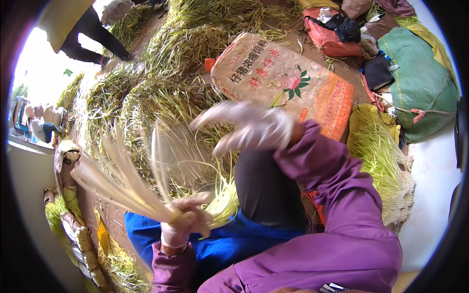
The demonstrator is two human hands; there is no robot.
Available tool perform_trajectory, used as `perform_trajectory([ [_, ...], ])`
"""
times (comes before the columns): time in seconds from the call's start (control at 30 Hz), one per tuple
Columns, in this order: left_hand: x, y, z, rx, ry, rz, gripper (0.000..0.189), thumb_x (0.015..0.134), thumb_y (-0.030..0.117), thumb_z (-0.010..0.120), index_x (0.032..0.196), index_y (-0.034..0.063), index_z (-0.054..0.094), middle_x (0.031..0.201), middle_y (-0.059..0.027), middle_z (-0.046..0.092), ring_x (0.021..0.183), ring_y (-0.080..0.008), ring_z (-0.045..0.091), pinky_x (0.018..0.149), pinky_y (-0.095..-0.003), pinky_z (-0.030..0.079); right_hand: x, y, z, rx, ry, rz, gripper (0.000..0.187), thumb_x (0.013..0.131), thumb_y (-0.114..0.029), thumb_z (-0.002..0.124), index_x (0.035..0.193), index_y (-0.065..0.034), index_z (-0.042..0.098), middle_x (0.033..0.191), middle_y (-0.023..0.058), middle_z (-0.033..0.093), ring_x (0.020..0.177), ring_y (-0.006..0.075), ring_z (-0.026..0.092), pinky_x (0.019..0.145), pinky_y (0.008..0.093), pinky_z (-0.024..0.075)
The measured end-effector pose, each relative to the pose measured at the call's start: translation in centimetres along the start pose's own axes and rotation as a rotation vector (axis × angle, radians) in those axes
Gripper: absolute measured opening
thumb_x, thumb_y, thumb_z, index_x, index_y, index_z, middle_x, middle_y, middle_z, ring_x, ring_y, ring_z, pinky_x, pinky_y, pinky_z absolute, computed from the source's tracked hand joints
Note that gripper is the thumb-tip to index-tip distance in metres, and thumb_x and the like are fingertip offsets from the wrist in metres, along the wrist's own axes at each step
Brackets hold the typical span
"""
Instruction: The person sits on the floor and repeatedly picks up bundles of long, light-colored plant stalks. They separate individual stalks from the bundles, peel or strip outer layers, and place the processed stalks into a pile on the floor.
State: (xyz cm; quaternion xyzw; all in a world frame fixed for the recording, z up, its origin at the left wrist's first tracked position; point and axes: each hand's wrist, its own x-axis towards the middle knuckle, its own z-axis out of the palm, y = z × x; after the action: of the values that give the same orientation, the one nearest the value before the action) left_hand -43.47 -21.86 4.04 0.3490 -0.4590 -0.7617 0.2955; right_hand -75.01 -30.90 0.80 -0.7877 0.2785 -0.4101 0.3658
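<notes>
My left hand [186,221], in a pale thin glove, grips a bunch of whitish chive-like stalks [126,188] low in the view. The stalk ends fan out to the upper left and are blurred. The bunch's yellow-green leaves [225,203] hang out on the other side, over the blue cloth [223,238] on my lap. My right hand [253,126], gloved too, is raised beyond my dark-trousered knee [269,190]. It is smeared by motion; its fingers look apart, and nothing shows in them.
Heaps of loose greens [146,106] cover the floor ahead. A printed woven sack [285,78] lies past my right hand. At right are stacked trimmed bunches [384,172], a green sack [417,84] and a red bag [329,33]. A person's legs [91,33] stand upper left.
</notes>
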Motion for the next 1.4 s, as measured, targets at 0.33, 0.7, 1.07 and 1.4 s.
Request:
perform_trajectory([
  [0.33, 1.1, -2.2, -5.7, -0.117, 0.336, 0.043, 0.04, 0.093, 0.025, 0.054, 0.119, -0.0053, 0.055, 0.046, 0.0015, 0.034, 0.037, -0.0154, 0.043, 0.056, -0.0392, 0.052, -27.1, 22.3, -14.8, -1.326, 0.714, 1.529, 0.064, 0.086, -0.05, 0.057, 0.133, -0.0076, 0.046, 0.138, 0.0149, 0.048, 0.124, 0.0327, 0.049, 0.1, 0.0449, 0.0411],
  [0.7, 4.3, -2.5, -6.0, -0.163, 0.372, -0.113, 0.047, 0.09, 0.026, 0.059, 0.118, -0.0124, 0.055, 0.046, -0.002, 0.043, 0.04, -0.0191, 0.052, 0.057, -0.039, 0.052, 4.0, 26.9, 5.3, -0.792, 0.126, 0.46, 0.029, 0.078, -0.036, 0.067, 0.096, -0.0133, 0.066, 0.093, 0.009, 0.066, 0.091, 0.0246, 0.063, 0.083, 0.0378, 0.0512],
  [1.07, 3.5, -3.8, -7.3, -0.159, 0.376, -0.143, 0.047, 0.09, 0.024, 0.058, 0.117, -0.0144, 0.055, 0.044, -0.0025, 0.043, 0.036, -0.0184, 0.049, 0.05, -0.0356, 0.051, -15.6, 28.8, -17.0, -1.151, 0.835, 1.302, 0.055, 0.088, -0.04, 0.06, 0.129, -0.0039, 0.049, 0.118, 0.019, 0.06, 0.11, 0.0333, 0.057, 0.095, 0.0424, 0.0443],
  [1.4, 4.1, -4.2, -6.3, -0.158, 0.427, -0.303, 0.048, 0.087, 0.022, 0.06, 0.115, -0.0166, 0.056, 0.046, -0.0045, 0.044, 0.041, -0.0213, 0.052, 0.044, -0.0324, 0.046, -0.7, 37.6, -10.3, -1.243, 0.41, 0.83, 0.067, 0.087, -0.055, 0.055, 0.136, -0.0103, 0.046, 0.13, 0.0115, 0.053, 0.119, 0.0337, 0.05, 0.096, 0.043, 0.046],
])
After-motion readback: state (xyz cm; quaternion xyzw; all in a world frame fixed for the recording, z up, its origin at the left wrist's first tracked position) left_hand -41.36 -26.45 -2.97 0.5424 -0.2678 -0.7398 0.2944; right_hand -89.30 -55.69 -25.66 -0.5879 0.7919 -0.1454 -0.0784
